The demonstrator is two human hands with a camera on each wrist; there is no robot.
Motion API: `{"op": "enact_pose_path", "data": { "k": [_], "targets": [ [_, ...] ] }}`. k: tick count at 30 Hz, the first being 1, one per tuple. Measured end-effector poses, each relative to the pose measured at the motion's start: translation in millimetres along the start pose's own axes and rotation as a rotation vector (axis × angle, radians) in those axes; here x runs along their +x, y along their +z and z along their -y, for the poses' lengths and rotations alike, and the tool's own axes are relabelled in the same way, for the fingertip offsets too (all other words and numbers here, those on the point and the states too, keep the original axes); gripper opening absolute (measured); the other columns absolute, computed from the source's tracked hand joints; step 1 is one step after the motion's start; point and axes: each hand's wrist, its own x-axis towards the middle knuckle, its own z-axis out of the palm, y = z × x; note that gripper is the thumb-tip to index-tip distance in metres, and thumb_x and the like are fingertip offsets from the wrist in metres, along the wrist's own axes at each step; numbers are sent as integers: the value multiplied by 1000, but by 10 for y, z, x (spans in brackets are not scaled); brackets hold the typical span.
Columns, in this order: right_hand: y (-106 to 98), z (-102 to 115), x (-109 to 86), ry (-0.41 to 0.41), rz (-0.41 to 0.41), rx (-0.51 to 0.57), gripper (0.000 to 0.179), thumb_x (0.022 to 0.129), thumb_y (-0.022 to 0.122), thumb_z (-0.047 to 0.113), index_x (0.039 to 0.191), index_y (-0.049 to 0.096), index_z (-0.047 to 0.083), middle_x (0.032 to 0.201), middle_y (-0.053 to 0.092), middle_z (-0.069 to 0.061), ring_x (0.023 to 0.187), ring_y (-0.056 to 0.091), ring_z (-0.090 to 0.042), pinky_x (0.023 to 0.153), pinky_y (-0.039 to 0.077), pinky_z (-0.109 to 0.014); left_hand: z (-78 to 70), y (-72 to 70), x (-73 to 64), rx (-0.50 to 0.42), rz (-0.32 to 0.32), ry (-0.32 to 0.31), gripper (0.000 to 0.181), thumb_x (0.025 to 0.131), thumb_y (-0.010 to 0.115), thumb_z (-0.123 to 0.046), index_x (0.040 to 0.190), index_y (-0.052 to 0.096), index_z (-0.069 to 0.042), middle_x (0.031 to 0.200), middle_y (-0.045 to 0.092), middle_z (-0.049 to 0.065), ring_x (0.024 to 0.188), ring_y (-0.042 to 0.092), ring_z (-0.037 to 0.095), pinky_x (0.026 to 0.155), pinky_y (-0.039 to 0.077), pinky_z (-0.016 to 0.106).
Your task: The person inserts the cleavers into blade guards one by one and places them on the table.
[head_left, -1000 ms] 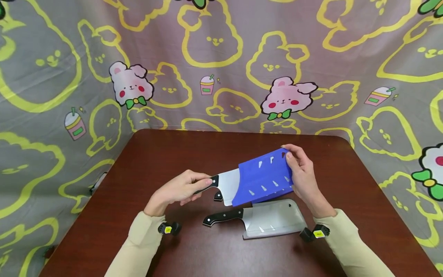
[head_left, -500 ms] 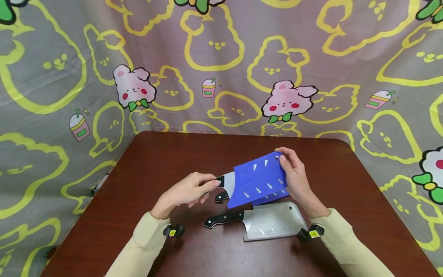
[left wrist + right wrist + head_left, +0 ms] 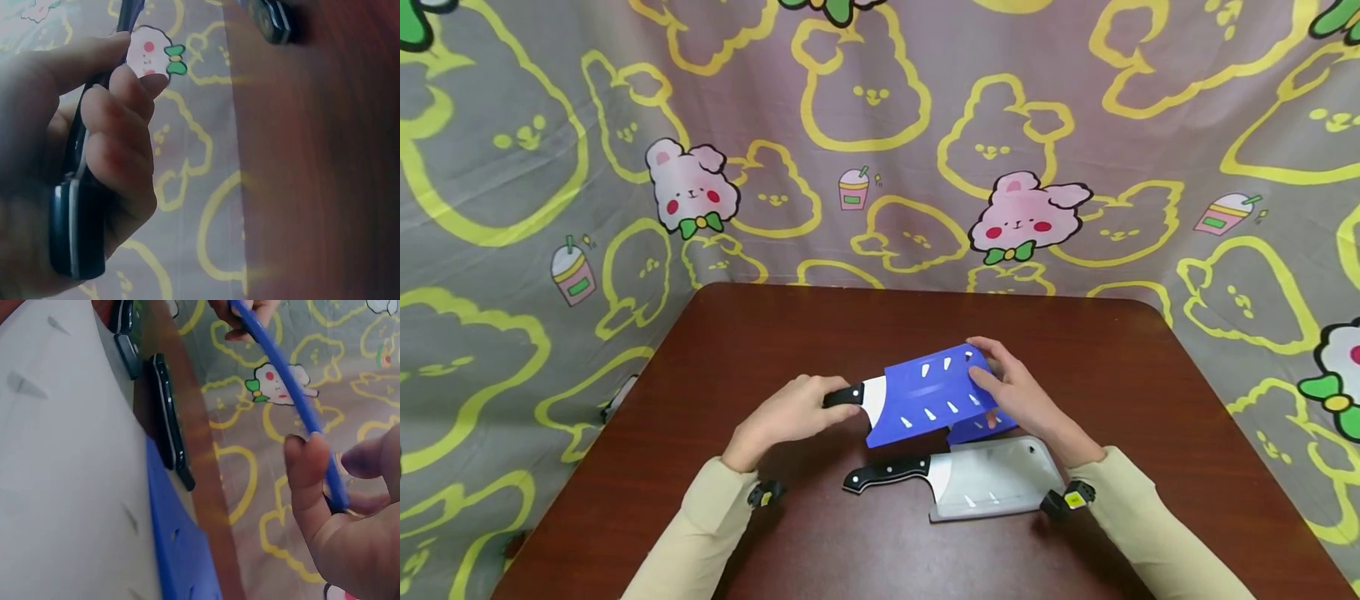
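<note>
A cleaver with a black riveted handle (image 3: 842, 396) is held above the table, its blade mostly inside a blue slotted blade cover (image 3: 925, 396). A strip of bare blade (image 3: 874, 398) shows beside the handle. My left hand (image 3: 786, 417) grips this handle, and its butt end (image 3: 78, 231) sticks out below the curled fingers in the left wrist view. At the cover's far corner, by the hole, my right hand (image 3: 1011, 396) pinches the blue plastic between thumb and fingers. In the right wrist view the cover (image 3: 281, 369) appears edge-on.
Below on the brown table (image 3: 775, 333) lies a second cleaver (image 3: 887, 471) in a translucent whitish cover (image 3: 992, 475). Behind it is another blue cover (image 3: 981, 427), partly hidden by the raised one. A patterned cloth (image 3: 880, 125) hangs around the table.
My right hand has moved left and slightly down with the blue cover, which has slid farther over the blade toward the handle. Less bare blade shows. The second cleaver stays put.
</note>
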Motion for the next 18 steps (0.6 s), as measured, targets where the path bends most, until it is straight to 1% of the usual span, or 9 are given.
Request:
{"op": "enact_pose_path", "data": {
  "k": [3, 5, 9, 13, 16, 18],
  "targets": [
    [-33, -68, 9, -3, 40, 3, 52, 102, 54, 26, 150, 34, 24, 134, 51, -25, 80, 67, -39, 57, 57, -47, 103, -7, 1, -28, 11, -21, 16, 91, 70, -29, 97, 65, -14, 69, 55, -3, 55, 49, 10, 51, 43, 26],
    [-54, -119, 16, -1, 63, 35, 51, 102, 53, 25, 150, 37, 19, 132, 54, -25, 86, 68, -43, 61, 58, -47, 181, -4, 1, -54, 13, -52, 17, 92, 69, -28, 99, 65, -13, 67, 54, -2, 54, 49, 11, 50, 43, 26],
    [-73, -193, 24, 15, 115, 65, 47, 103, 52, 25, 147, 42, 12, 135, 54, -23, 96, 70, -38, 69, 59, -46, 324, 2, -3, -102, 13, -127, 20, 93, 68, -29, 102, 64, -11, 66, 54, 0, 52, 50, 12, 47, 43, 27],
    [-64, -223, 36, 5, 168, 66, 45, 103, 50, 22, 145, 44, 7, 138, 52, -27, 100, 70, -33, 74, 59, -46, 456, 3, 5, -146, 19, -185, 22, 93, 67, -30, 103, 64, -11, 66, 54, 2, 50, 50, 13, 45, 43, 26],
    [-55, -227, 47, -12, 189, 72, 41, 103, 49, 21, 141, 47, 4, 134, 55, -29, 100, 70, -34, 75, 59, -46, 559, 8, 24, -164, 15, -221, 23, 94, 65, -30, 104, 63, -10, 66, 54, 3, 47, 47, 14, 43, 41, 24],
    [-59, -229, 49, -33, 200, 69, 40, 103, 50, 21, 138, 49, 2, 128, 58, -30, 96, 71, -35, 73, 60, -45, 625, 15, 33, -170, 10, -249, 23, 95, 64, -30, 105, 63, -9, 66, 54, 3, 46, 46, 13, 41, 39, 24]
  ]
}}
